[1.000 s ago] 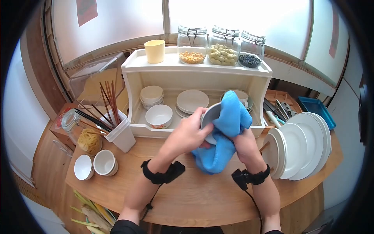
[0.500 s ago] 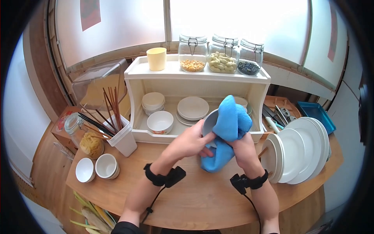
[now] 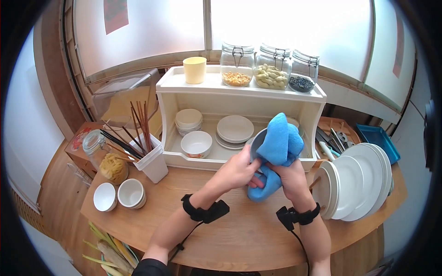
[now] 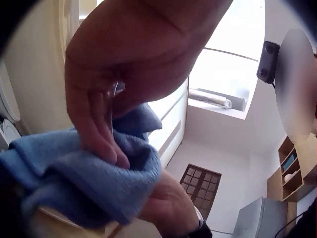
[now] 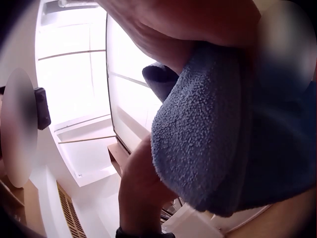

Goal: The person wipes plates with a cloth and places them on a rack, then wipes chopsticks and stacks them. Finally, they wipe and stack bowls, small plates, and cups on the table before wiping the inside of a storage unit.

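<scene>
In the head view my left hand (image 3: pixel 237 171) grips the near-left rim of a bowl (image 3: pixel 256 146) whose shaded grey inside faces the cloth; the left wrist view shows its thin edge between thumb and fingers. A blue cloth (image 3: pixel 278 138) is bunched over and into the bowl, covering most of it. My right hand (image 3: pixel 292 178) holds the cloth from the right, its fingertips hidden in the folds. One fold of the cloth hangs below the bowl, between both hands, above the wooden table (image 3: pixel 221 230).
A white shelf (image 3: pixel 179 158) behind holds stacked bowls (image 3: pixel 196 143) and plates (image 3: pixel 235 128), with glass jars (image 3: pixel 272 76) and a yellow cup (image 3: pixel 194 71) on top. Upright plates (image 3: pixel 363 175) stand right; cups (image 3: pixel 131 193) and a chopstick holder (image 3: pixel 154 165) stand left.
The cloth's lower fold has drawn up closer under the bowl, and the left fingers have shifted along the rim. Both hands keep hold while the head view drifts, moving the scene rightward and down.
</scene>
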A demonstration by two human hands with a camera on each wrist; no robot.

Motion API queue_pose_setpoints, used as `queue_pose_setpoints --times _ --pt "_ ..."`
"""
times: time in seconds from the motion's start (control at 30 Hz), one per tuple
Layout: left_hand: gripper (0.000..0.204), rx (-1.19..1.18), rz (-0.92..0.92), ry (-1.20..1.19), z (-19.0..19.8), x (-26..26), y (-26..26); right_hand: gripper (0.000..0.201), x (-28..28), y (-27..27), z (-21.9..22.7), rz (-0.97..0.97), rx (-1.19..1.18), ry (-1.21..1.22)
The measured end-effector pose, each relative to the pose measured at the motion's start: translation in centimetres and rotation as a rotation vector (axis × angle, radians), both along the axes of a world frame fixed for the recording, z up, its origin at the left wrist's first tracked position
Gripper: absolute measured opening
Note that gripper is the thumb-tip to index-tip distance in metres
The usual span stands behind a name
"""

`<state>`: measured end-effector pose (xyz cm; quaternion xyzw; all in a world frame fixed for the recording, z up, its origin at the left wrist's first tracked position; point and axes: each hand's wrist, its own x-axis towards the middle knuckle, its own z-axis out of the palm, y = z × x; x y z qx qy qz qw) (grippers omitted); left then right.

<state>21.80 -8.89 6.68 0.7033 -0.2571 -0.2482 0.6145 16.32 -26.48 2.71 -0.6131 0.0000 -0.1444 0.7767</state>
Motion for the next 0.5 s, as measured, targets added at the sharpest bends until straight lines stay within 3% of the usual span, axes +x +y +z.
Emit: queue_pose_setpoints --times 0.23,0.5 --pt "0.040 -0.024 -0.181 0.039 0.9 0.7 1.7 0.040 -0.8 -0.6 1.8 -0.041 -0.192 0.030" --pt "0.053 -0.095 -0.126 0.059 1.7 -1.2 3.0 0.032 -1.5 -1.6 1.7 -0.051 -0.260 0.053"
